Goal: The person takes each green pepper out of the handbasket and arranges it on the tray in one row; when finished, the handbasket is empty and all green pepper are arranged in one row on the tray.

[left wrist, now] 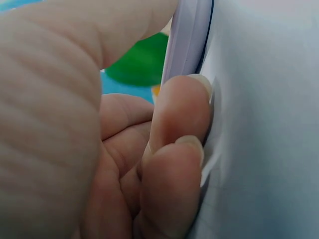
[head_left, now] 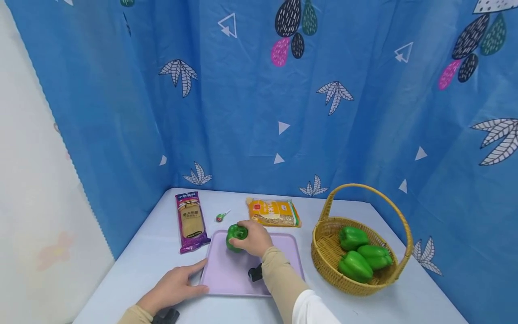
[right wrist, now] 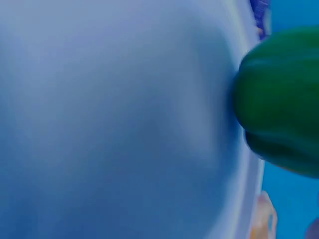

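Observation:
My right hand (head_left: 256,239) grips a green bell pepper (head_left: 233,232) over the back left corner of a lilac tray (head_left: 230,281). In the right wrist view the pepper (right wrist: 284,99) is close to the tray's rim (right wrist: 251,172); whether it touches the tray's floor I cannot tell. My left hand (head_left: 176,286) lies at the tray's left edge, thumb and forefinger spread along it. Up close in the left wrist view, two fingertips (left wrist: 179,109) rest on the white table beside the tray's rim (left wrist: 187,45).
To the right stands a wicker basket (head_left: 323,270) with a tall handle, holding several green bell peppers (head_left: 356,265). Behind the tray lie a purple noodle pack (head_left: 191,220), a lollipop (head_left: 220,217) and an orange grain bag (head_left: 274,213). A blue curtain (head_left: 251,112) hangs behind the table.

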Tool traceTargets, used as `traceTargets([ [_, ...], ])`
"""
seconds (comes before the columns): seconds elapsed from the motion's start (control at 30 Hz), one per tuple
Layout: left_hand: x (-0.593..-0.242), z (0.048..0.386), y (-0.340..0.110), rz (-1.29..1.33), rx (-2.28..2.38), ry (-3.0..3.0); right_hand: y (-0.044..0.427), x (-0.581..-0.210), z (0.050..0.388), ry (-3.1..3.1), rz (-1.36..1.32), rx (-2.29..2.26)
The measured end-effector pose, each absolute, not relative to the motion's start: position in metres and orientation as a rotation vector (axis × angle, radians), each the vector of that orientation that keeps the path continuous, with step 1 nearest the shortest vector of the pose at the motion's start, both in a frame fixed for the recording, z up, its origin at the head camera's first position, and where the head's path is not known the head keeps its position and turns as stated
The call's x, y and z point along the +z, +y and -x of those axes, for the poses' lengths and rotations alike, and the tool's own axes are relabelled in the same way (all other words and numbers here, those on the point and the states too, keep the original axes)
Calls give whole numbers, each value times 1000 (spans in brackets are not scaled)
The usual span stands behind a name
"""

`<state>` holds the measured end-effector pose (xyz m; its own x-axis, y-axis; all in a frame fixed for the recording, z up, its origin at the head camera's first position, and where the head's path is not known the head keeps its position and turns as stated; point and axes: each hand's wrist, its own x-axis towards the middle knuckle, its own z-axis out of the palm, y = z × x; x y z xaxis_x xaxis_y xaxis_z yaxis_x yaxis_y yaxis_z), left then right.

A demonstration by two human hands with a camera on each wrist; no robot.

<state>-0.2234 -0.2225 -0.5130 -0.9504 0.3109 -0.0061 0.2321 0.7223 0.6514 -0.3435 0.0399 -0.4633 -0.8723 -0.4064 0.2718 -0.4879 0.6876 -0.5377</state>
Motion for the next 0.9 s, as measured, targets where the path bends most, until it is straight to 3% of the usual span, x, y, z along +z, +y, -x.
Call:
traceTargets([
  [0.3,-515,222,-224,-439,1055,2802,-1,-465,352,-2811,-778,789],
  [0.9,-516,226,-219,-444,1043,2799,14,-466,356,-2795,-750,927],
])
